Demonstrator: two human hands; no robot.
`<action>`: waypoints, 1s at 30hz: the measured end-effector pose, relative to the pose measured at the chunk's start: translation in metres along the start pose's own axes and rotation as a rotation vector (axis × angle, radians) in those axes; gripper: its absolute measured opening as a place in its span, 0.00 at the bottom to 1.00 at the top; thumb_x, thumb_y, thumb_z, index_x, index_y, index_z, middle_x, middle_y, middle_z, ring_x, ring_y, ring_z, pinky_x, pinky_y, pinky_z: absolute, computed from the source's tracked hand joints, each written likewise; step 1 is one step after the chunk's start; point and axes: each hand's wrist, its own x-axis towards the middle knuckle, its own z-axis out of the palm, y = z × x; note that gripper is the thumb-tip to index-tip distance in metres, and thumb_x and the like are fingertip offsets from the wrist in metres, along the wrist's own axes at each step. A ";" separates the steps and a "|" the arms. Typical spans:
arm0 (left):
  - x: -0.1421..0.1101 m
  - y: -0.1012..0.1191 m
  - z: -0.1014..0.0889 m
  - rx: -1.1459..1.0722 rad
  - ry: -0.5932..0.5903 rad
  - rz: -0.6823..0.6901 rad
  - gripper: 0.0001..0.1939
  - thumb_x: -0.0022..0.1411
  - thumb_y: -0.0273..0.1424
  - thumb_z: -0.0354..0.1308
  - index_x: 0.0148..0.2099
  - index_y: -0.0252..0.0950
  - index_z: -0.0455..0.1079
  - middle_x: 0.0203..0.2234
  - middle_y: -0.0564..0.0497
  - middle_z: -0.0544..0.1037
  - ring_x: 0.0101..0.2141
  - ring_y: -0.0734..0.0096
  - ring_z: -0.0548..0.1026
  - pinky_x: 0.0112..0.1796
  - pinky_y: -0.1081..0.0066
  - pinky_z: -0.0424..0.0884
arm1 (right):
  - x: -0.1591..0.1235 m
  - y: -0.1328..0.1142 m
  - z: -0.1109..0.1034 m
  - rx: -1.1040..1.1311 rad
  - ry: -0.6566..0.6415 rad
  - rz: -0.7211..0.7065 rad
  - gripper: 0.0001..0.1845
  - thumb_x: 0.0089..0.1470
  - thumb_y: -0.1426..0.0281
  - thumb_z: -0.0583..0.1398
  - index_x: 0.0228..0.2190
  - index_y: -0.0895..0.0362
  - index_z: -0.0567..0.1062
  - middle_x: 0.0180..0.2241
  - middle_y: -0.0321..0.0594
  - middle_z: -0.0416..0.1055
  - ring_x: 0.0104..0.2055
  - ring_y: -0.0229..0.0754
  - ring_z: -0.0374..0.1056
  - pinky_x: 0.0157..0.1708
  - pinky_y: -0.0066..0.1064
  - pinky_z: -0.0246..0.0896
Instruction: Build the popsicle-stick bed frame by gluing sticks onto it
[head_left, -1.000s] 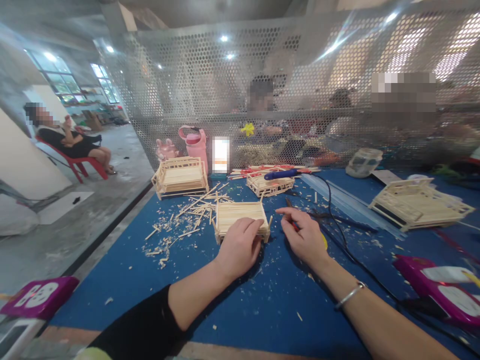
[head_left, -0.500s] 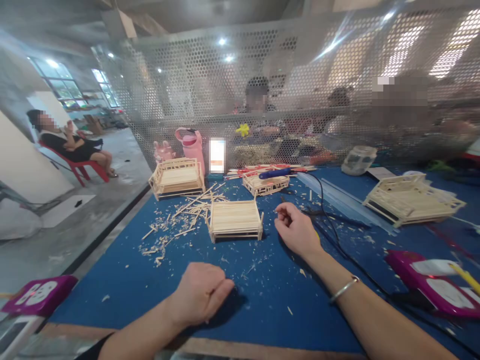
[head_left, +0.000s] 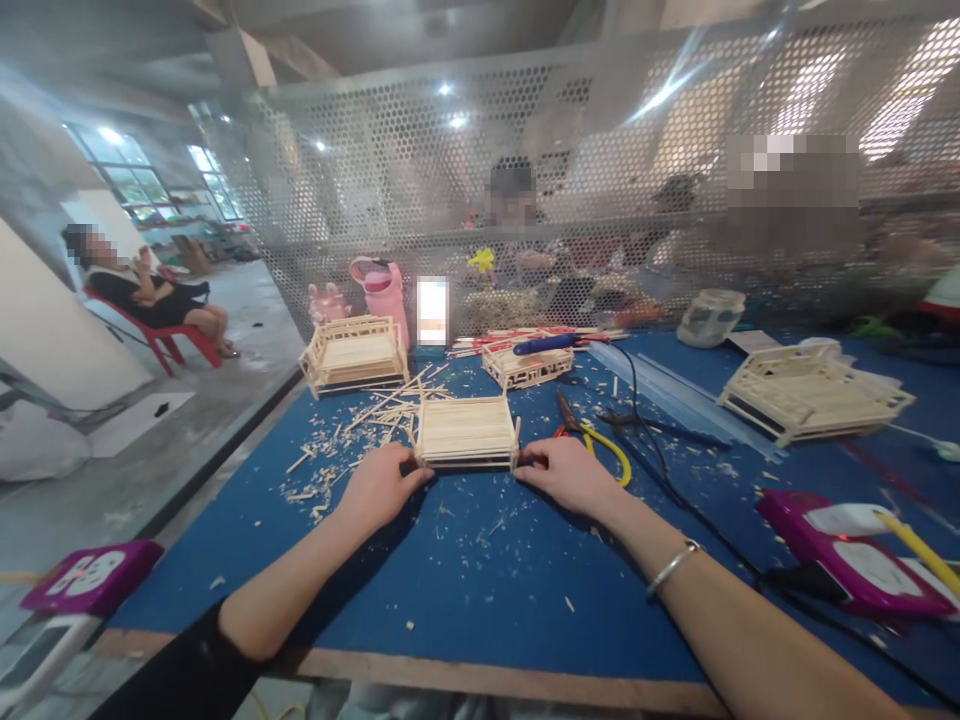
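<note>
A miniature bed of thin wooden sticks [head_left: 466, 430] stands upright on the blue table, its slatted top facing up. My left hand [head_left: 381, 485] is at its near left corner post, with thumb and fingers closed on the lower part. On the other side, my right hand [head_left: 566, 470] pinches the near right corner in the same way, a metal bangle on its wrist. The fingertips are partly hidden against the posts. Just beyond the right hand lie pliers [head_left: 609, 450] with a yellow and a red handle.
Other stick models stand behind: one at left [head_left: 356, 355], one at centre [head_left: 529, 366] under a blue-handled corded tool [head_left: 543, 344], one at right [head_left: 817, 395]. Loose sticks [head_left: 394, 405] and scraps litter the left. A black cable and purple power strip [head_left: 855, 560] occupy the right. A perforated screen [head_left: 390, 180] borders the back.
Both hands have moved to the stick bed's near corners and closed on them; the left came forward from the table's front. The pliers, mostly hidden before, now show beyond the right hand.
</note>
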 end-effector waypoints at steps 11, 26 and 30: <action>0.010 -0.003 0.009 -0.030 0.063 -0.029 0.12 0.59 0.37 0.54 0.28 0.36 0.72 0.29 0.48 0.78 0.32 0.62 0.75 0.33 0.68 0.65 | 0.003 0.004 0.004 -0.005 0.039 0.005 0.09 0.50 0.70 0.58 0.23 0.53 0.78 0.23 0.36 0.77 0.26 0.41 0.71 0.25 0.29 0.56; 0.002 -0.008 0.006 -0.221 0.171 -0.067 0.10 0.51 0.29 0.54 0.39 0.36 0.68 0.32 0.51 0.76 0.31 0.67 0.73 0.35 0.70 0.68 | 0.007 0.014 -0.002 0.072 0.219 0.055 0.09 0.41 0.74 0.54 0.15 0.53 0.63 0.13 0.30 0.63 0.17 0.36 0.60 0.19 0.26 0.52; 0.001 -0.016 0.005 -0.260 0.205 -0.102 0.12 0.50 0.25 0.49 0.39 0.35 0.66 0.31 0.51 0.75 0.29 0.69 0.72 0.34 0.70 0.69 | 0.007 0.018 -0.004 0.091 0.304 0.015 0.09 0.43 0.73 0.53 0.15 0.53 0.61 0.12 0.30 0.60 0.16 0.36 0.57 0.17 0.26 0.51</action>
